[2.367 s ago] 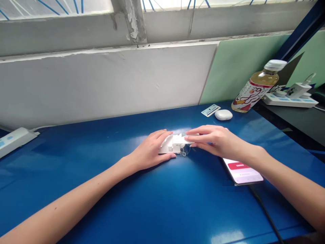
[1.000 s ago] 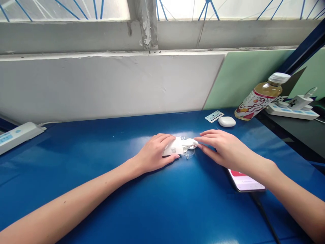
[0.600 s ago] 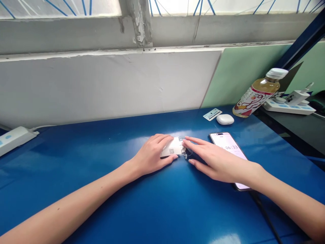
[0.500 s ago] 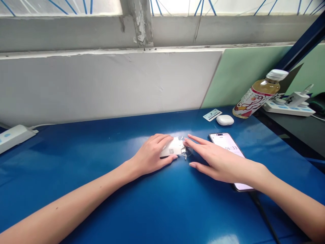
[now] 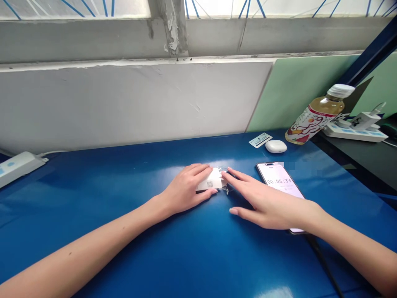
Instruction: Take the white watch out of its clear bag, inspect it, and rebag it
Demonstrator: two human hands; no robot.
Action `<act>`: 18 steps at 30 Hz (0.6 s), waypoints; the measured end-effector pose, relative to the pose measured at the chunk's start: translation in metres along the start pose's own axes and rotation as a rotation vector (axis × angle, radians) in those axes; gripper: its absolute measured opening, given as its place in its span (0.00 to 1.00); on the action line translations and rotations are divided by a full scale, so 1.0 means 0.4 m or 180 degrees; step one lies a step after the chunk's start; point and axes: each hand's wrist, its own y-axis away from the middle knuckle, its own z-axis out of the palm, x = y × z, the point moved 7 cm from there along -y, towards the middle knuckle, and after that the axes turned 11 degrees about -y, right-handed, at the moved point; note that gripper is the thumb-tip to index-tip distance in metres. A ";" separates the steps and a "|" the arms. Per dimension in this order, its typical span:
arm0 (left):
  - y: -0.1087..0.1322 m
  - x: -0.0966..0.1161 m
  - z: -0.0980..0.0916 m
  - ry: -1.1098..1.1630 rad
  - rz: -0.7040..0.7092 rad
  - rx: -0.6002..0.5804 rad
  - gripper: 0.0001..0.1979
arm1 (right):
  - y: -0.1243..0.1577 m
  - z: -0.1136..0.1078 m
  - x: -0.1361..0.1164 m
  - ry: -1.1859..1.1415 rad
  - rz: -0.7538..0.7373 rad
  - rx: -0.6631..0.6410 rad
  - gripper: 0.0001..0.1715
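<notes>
On the blue table lies a small flat white packet (image 5: pixel 210 182) with a printed square code and a clear, shiny part at its right end. My left hand (image 5: pixel 187 184) rests over its left side and grips it between thumb and fingers, hiding that part. Fingers stretched and thumb apart, my right hand (image 5: pixel 259 198) has its index fingertip at the packet's clear end; whether it presses there I cannot tell. A small clear dangling piece (image 5: pixel 226 190) pokes out below that end. Under my right wrist lies a phone (image 5: pixel 273 176) showing a timer.
A white earbud case (image 5: pixel 276 146) and a small printed card (image 5: pixel 260 140) lie at the back right. Beside them is a drink bottle (image 5: pixel 313 120). Power strips stand at the left edge (image 5: pixel 21 167) and far right (image 5: pixel 356 131). A black cable (image 5: pixel 325 267) runs from the phone.
My right hand has shifted slightly down, its index fingertip a little further left onto the clear end. More of the phone's screen shows. My left hand stays on the packet.
</notes>
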 end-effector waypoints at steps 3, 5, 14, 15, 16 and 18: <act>-0.001 0.003 0.002 -0.0026 0.0050 -0.0036 0.25 | 0.001 -0.028 0.009 0.0148 -0.0067 0.0334 0.40; -0.001 0.003 0.004 0.0004 0.0048 -0.0083 0.25 | 0.003 -0.047 0.014 0.0237 -0.0119 0.0581 0.36; 0.001 0.010 0.010 -0.0088 0.0139 -0.0350 0.25 | -0.003 -0.001 -0.003 -0.0125 -0.0196 0.0490 0.46; 0.000 0.012 0.014 -0.0134 0.0168 -0.0435 0.26 | -0.003 0.005 -0.006 -0.0156 -0.0173 0.0481 0.48; 0.000 0.013 0.018 -0.0183 0.0177 -0.0527 0.27 | -0.003 0.010 -0.009 -0.0169 -0.0153 0.0463 0.50; 0.000 0.012 0.027 -0.0265 0.0149 -0.0710 0.29 | -0.003 0.018 -0.016 -0.0140 -0.0154 0.0438 0.51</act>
